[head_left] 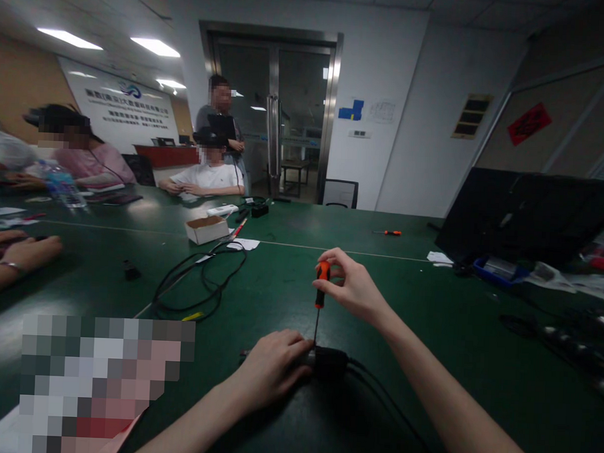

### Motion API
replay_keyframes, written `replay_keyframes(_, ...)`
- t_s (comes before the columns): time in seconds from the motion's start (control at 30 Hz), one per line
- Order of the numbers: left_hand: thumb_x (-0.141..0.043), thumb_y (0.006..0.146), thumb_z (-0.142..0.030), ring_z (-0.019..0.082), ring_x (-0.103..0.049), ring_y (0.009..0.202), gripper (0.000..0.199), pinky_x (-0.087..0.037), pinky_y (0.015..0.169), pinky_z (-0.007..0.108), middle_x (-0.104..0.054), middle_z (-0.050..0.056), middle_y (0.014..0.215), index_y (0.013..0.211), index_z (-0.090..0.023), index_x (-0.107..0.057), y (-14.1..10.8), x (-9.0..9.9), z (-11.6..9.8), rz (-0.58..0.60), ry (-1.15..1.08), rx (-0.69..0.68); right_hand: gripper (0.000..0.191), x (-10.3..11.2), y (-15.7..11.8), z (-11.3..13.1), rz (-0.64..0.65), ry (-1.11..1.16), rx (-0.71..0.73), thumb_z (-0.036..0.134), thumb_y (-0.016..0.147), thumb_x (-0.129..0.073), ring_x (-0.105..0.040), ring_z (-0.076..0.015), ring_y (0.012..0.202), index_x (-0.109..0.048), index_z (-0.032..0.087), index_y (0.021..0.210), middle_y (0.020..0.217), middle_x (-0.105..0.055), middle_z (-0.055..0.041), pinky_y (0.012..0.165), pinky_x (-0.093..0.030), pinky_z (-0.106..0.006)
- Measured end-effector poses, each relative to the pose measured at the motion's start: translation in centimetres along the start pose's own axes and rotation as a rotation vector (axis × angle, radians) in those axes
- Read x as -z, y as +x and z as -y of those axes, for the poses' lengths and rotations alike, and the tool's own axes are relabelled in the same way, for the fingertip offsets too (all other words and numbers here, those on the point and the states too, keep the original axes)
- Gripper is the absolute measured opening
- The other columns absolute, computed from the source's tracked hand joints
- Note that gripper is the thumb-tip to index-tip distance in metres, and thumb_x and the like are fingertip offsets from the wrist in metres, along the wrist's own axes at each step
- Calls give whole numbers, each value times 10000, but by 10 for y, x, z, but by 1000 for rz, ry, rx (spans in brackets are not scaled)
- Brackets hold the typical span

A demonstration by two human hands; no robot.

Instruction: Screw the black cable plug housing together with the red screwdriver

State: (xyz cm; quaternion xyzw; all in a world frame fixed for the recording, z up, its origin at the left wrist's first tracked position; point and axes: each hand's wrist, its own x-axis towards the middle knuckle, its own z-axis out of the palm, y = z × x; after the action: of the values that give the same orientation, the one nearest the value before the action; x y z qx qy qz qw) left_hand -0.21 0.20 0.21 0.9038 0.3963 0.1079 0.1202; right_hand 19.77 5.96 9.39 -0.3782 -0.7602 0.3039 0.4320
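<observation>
Right hand (347,282) has its fingers curled around the orange-and-black handle of a screwdriver (322,281), standing pretty much upright, shaft straight down. The tip's at the black device (330,363) on the near part of the green bench (284,279), right beside the left hand's fingertips. Can't tell if it's actually seated in a screw, too small to see. Left hand (278,366) is gripping the device's left end, thumb on the near side, fingers on the far side. A couple of dark cables (354,370) run off its right end. Farther out on the left there's a loose cable coil (155,293) plus a small open box (206,231), and another orange screwdriver (392,233) lies at far right.
</observation>
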Motion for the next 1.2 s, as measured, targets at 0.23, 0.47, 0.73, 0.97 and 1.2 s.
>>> replay_keyframes(0.23,-589,940,-269,258,-604,1009,303,-474,861,353,-642,80,1131,1238,-213,-572,0,0,0,8,1,8,312,0,0,0,20,-18,28,204,784,-693,-670,-175,875,-606,234,1082,983,-680,-25,679,-549,-280)
replay_keyframes(0.47,-574,946,-274,257,-602,1002,323,-473,854,359,-639,80,1134,1262,-210,-563,-1,3,-1,13,4,-1,324,-1,-1,1,-27,21,16,312,779,-708,-633,-154,725,-445,235,952,861,-677,-5,665,-518,-297)
replay_keyframes(0.73,-573,945,-288,256,-601,1002,319,-470,856,353,-644,84,1136,1257,-220,-566,0,2,-1,17,-4,1,266,0,0,1,-21,2,16,293,780,-704,-659,-168,815,-523,221,962,884,-651,-9,693,-554,-297)
replay_keyframes(0.97,-587,934,-273,258,-603,1011,319,-474,864,356,-640,82,1151,1248,-220,-565,0,-1,1,9,6,8,296,1,1,0,-26,-10,54,247,778,-708,-650,-169,853,-681,236,1073,947,-647,-28,692,-582,-285)
replay_keyframes(1.2,-582,946,-274,257,-606,1000,318,-477,859,353,-643,73,1134,1259,-221,-566,-1,-2,1,-9,9,-4,244,1,0,4,-60,-31,37,316,761,-732,-647,-161,789,-595,216,937,863,-654,-7,626,-541,-259)
